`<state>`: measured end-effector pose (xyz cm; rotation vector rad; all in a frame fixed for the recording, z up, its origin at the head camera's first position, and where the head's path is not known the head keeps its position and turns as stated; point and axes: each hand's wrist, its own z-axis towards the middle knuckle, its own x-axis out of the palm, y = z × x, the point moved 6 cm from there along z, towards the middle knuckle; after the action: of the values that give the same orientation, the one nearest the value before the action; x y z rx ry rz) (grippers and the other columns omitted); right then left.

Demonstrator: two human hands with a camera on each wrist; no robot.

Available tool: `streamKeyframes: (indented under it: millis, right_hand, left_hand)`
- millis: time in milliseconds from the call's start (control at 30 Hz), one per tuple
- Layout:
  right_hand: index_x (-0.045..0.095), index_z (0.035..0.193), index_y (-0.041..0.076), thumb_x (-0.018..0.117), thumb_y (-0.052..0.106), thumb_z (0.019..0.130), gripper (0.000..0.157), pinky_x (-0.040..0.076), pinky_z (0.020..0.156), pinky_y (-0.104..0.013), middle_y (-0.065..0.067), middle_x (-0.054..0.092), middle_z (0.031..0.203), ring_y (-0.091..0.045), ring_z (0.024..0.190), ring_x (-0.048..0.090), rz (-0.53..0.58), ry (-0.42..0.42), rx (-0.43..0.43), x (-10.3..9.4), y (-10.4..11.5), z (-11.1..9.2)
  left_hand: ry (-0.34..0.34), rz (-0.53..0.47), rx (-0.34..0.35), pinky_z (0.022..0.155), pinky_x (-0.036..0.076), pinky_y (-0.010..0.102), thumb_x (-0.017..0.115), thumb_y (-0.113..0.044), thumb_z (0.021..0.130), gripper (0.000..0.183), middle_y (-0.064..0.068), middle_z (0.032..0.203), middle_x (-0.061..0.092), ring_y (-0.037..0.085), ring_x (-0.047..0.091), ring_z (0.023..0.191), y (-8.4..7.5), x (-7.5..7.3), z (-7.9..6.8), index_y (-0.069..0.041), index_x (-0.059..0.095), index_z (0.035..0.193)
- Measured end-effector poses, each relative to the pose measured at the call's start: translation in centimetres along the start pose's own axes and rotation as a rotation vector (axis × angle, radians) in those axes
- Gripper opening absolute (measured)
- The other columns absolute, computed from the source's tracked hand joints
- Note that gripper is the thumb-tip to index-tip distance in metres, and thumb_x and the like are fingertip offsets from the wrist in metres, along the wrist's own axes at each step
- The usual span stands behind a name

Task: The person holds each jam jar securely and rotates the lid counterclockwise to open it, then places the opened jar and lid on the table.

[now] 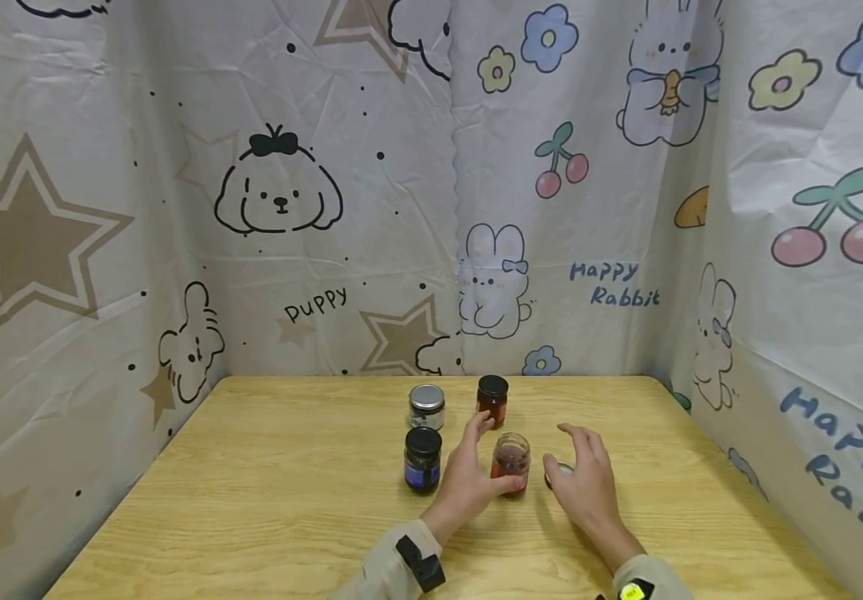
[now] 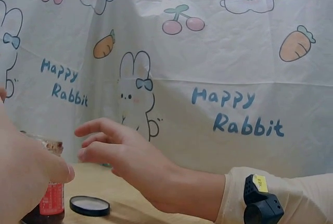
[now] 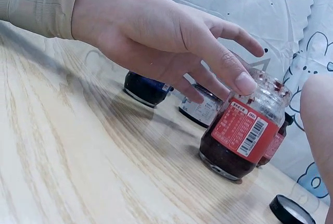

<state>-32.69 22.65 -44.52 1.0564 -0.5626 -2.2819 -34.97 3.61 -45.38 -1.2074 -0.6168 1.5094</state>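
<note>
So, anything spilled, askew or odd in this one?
Nothing visible looks spilled or damaged. The one standout is the only uncovered jar, upright with residue on its upper glass; a loose lid lies nearby on the table, pale inside facing up.

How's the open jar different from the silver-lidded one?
The open jar has a bare rim; the silver-lidded jar is covered. The open jar's label is red; the silver-lidded jar's label is whitish. The open jar is by the left hand; the silver-lidded jar stands farther back. Both stand upright.
</note>
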Motion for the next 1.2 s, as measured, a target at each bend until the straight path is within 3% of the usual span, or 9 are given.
streamKeyframes:
  millis: [233,533,833,1067,1200]
  right_hand:
    - [0.052,0.127,0.014,0.068,0.021,0.083,0.048,0.036,0.09,-0.054,-0.011,0.044,0.126,-0.033,0.117,0.041,0.019,-0.026,-0.017,-0.8,0.9,0.7]
    - [0.052,0.127,0.014,0.068,0.022,0.083,0.048,0.036,0.09,-0.055,-0.012,0.043,0.127,-0.034,0.118,0.041,0.059,-0.019,-0.031,-1.0,1.6,0.8]
    - [0.051,0.128,0.015,0.069,0.019,0.083,0.049,0.035,0.09,-0.058,-0.014,0.043,0.127,-0.037,0.116,0.042,0.105,-0.017,-0.045,-1.6,2.8,1.4]
    - [0.051,0.128,0.014,0.069,0.019,0.083,0.048,0.035,0.09,-0.057,-0.013,0.042,0.128,-0.035,0.117,0.042,0.113,-0.018,-0.058,-1.9,3.5,1.7]
    - [0.051,0.128,0.014,0.069,0.017,0.083,0.049,0.034,0.091,-0.057,-0.013,0.042,0.128,-0.035,0.118,0.041,0.12,-0.016,-0.062,-2.0,3.8,1.9]
  left_hand:
    - [-0.045,-0.001,0.054,0.102,0.029,0.049,0.087,-0.025,0.064,0.102,-0.009,0.14,0.04,0.015,0.032,0.13,-1.4,-1.2,0.5,-0.035,0.023,0.143]
    - [-0.056,0.003,0.069,0.102,0.029,0.049,0.085,-0.024,0.067,0.098,-0.008,0.14,0.04,0.014,0.032,0.13,-2.5,-2.5,0.6,-0.033,0.023,0.143]
    - [-0.102,0.046,0.149,0.101,0.031,0.05,0.085,-0.021,0.067,0.098,-0.001,0.141,0.041,0.021,0.034,0.13,-3.7,-3.9,0.7,-0.018,0.026,0.144]
    - [-0.105,0.047,0.153,0.102,0.03,0.048,0.085,-0.028,0.066,0.099,-0.007,0.142,0.038,0.016,0.031,0.131,-4.6,-4.9,0.8,-0.032,0.023,0.143]
    - [-0.137,0.048,0.201,0.102,0.03,0.049,0.086,-0.024,0.066,0.098,-0.005,0.142,0.039,0.017,0.032,0.131,-5.5,-6.2,1.0,-0.028,0.025,0.143]
